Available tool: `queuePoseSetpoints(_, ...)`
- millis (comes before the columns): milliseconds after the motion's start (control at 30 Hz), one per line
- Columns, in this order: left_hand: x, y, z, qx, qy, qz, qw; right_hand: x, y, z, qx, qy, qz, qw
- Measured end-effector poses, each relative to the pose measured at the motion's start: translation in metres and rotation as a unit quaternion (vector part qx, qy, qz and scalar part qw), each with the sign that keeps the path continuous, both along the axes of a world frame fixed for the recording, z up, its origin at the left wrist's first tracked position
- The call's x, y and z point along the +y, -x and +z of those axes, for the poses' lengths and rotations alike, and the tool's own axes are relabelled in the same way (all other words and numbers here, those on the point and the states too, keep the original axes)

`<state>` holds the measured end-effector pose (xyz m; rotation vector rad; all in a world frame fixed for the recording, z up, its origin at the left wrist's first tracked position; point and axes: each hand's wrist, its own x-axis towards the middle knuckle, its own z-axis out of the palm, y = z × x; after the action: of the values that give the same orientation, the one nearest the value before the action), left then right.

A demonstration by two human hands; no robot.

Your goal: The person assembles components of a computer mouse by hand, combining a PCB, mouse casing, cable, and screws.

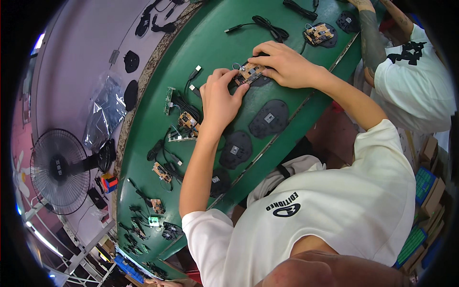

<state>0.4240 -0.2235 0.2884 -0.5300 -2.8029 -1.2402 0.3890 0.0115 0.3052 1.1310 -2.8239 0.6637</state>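
Observation:
Both of my hands meet over a tan circuit board (pixel 249 73) that sits on a black plastic mouse base (pixel 262 82). My left hand (pixel 222 98) grips the board's left and near edge between thumb and fingers. From the right, my right hand (pixel 289 66) closes its fingers on the board's far right side. Those fingers partly hide the base. Nearer to me, a row of similar black mouse bases (pixel 268 118) with small pale labels lies along the table's front edge. Another base with a tan board (pixel 319 34) fitted on it rests at the far right.
The green worktable (pixel 201 48) curves through the view. Coiled black cables (pixel 270 27) and loose circuit boards (pixel 187 120) lie on it. Beyond its left edge are a black fan (pixel 60 170) and a clear plastic bag (pixel 104 112). A co-worker (pixel 406 71) works at the right.

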Motion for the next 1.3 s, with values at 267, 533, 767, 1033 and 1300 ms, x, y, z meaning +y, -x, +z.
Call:
queuePoseSetpoints(267, 0.009, 0.002, -0.001, -0.029, 0.014, 0.007, 0.999, -0.006, -0.002, 0.005, -0.036, -0.034, -0.022, 0.999)
queuePoseSetpoints(533, 0.009, 0.003, 0.006, 0.029, 0.064, 0.005, 0.998, -0.008, 0.0, 0.004, -0.011, -0.032, -0.034, 0.999)
queuePoseSetpoints(767, 0.014, -0.007, 0.005, 0.09, 0.117, 0.002, 0.989, -0.014, 0.013, 0.016, -0.107, -0.03, -0.098, 0.989)
queuePoseSetpoints(1033, 0.009, -0.004, -0.002, 0.064, 0.109, 0.016, 0.992, -0.016, 0.014, -0.011, -0.054, 0.027, -0.141, 0.988)
queuePoseSetpoints(1300, 0.009, -0.001, 0.002, 0.023, 0.086, 0.003, 0.996, -0.019, 0.015, -0.003, -0.06, -0.017, -0.147, 0.987)
